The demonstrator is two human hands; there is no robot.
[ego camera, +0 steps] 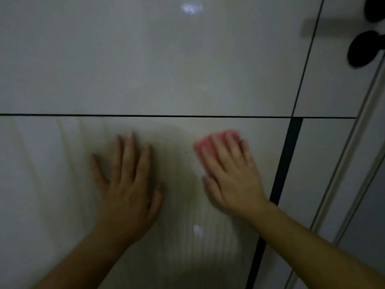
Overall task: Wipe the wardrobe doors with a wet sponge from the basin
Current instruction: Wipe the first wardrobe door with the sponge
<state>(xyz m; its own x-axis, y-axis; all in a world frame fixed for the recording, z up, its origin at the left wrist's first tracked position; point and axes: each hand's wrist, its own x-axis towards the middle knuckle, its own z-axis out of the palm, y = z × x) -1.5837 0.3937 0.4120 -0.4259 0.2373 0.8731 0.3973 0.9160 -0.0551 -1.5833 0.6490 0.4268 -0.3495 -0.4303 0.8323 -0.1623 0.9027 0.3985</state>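
A glossy white wardrobe door [145, 65] fills the view, split by a thin dark horizontal line and a dark vertical gap at the right. My right hand [231, 174] presses a pink sponge [205, 142] flat against the lower panel, just left of the vertical gap; only the sponge's top and left edge show past my fingers. My left hand [127, 180] lies flat on the same panel with fingers spread, holding nothing. Wet streaks mark the panel around and below both hands. The basin is out of view.
A neighbouring door panel [325, 84] lies right of the dark vertical gap [285, 159]. Two black round knobs [363, 51] sit at the top right. A pale frame edge [354, 142] runs diagonally down the right side.
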